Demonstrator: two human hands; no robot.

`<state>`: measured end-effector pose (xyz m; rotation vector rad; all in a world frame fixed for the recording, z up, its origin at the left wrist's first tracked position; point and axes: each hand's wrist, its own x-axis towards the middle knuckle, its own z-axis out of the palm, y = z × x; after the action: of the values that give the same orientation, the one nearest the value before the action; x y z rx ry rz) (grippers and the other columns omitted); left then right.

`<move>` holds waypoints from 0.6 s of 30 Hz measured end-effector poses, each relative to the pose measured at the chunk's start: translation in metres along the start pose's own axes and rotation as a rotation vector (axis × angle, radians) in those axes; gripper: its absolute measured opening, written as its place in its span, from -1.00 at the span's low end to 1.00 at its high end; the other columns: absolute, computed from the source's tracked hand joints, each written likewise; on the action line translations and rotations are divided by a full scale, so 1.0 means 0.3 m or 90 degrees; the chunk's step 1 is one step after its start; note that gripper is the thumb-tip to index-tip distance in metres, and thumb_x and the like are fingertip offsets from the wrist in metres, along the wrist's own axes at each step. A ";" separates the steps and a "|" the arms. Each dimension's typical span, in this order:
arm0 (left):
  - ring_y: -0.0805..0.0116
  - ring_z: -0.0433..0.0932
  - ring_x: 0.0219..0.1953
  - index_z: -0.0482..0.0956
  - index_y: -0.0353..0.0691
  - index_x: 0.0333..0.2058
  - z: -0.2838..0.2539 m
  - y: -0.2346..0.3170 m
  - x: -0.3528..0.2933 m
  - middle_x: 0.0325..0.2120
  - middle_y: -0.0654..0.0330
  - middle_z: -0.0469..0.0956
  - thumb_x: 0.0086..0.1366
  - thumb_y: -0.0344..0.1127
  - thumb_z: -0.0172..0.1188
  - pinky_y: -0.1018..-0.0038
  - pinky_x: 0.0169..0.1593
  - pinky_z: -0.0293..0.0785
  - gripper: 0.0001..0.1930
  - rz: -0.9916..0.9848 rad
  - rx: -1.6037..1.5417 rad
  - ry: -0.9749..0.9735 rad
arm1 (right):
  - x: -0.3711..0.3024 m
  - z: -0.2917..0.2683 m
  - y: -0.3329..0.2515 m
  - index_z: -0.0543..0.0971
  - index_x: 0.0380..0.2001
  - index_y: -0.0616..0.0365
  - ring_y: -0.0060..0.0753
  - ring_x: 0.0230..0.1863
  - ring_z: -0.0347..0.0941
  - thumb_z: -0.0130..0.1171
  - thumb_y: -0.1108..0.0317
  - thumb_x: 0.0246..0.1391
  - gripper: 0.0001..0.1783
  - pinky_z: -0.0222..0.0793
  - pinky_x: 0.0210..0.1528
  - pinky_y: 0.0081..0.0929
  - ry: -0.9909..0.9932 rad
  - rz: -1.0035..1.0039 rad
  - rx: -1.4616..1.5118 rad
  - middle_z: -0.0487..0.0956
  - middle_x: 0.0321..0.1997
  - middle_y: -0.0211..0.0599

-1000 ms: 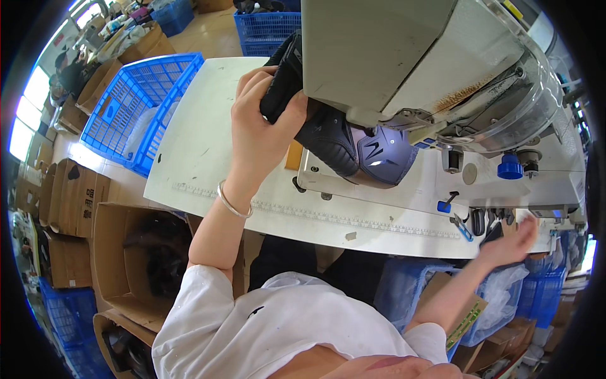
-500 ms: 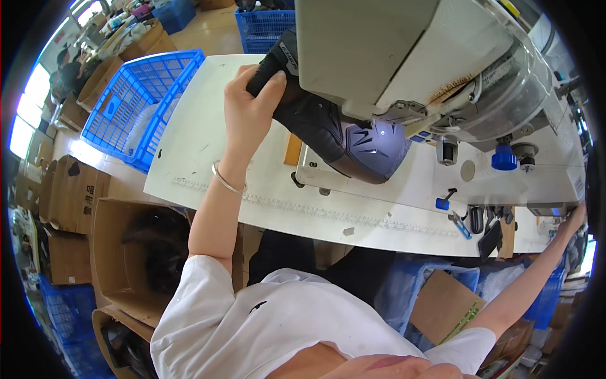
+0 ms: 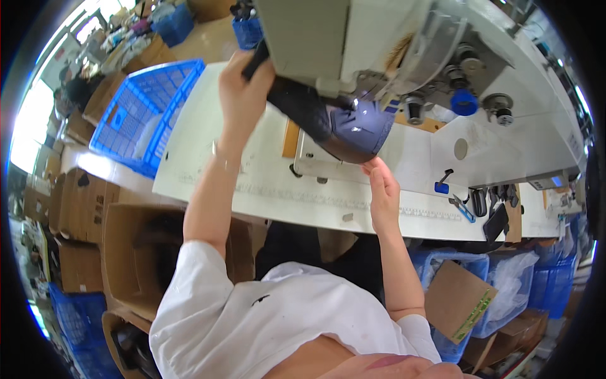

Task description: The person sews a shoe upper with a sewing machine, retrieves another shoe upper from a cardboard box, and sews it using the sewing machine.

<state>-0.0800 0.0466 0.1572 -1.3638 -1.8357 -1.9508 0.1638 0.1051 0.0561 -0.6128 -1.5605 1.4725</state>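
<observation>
Pad [image 3: 303, 110], seemingly unfinished from my remote post: left hand [image 3: 243, 95] clamped on its black end, purple patch [image 3: 365, 131] in place beneath the machine [image 3: 300, 38], right hand [image 3: 386, 197] at the pad's near edge, fingers pinching or not I can't tell; nor what stitching remains.

no readable text, only blurred marks on ruler strip [image 3: 315, 198], brown carton [image 3: 85, 205] and cardboard sheet [image 3: 456, 297]

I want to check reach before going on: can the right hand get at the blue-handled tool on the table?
Probably yes: the right hand is at the near edge of the purple-and-black piece, the blue-handled tool lies to its right on the white tabletop, and nothing seems to block the way.
</observation>
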 end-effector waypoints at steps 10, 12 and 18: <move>0.50 0.45 -0.39 0.54 -0.43 -0.30 -0.186 -0.084 -0.261 -0.46 0.23 0.52 0.19 -0.37 0.11 0.56 -0.28 0.39 -0.79 -0.110 -0.112 0.361 | 0.108 0.120 0.071 0.47 -0.13 0.28 -0.55 -0.07 0.38 0.04 0.13 0.17 -0.60 0.29 -0.04 -0.55 -0.182 0.013 -0.043 0.49 -0.07 -0.26; 0.34 0.47 -0.28 0.52 -0.52 -0.25 -0.291 -0.178 -0.383 -0.45 0.08 0.54 0.19 -0.44 0.06 0.40 -0.08 0.40 -0.77 0.308 0.546 0.265 | 0.087 0.169 0.091 0.43 -0.10 0.26 -0.59 -0.08 0.39 0.10 0.21 0.13 -0.63 0.31 -0.07 -0.55 -0.144 0.070 -0.043 0.50 -0.09 -0.28; 0.16 0.33 -0.05 0.34 -0.52 -0.08 -0.361 -0.114 -0.552 -0.06 -0.02 0.31 0.10 -0.53 0.03 0.16 0.18 0.12 -0.63 0.420 0.492 0.231 | 0.042 0.228 0.041 0.35 0.02 0.26 -0.64 -0.08 0.38 0.02 0.45 0.16 -0.65 0.31 -0.02 -0.63 -0.155 0.199 0.428 0.47 -0.05 -0.36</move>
<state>-0.0601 -0.1138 0.0380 -1.0556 -1.4463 -0.9262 0.0972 0.0816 0.0538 -0.2875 -1.0530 2.2316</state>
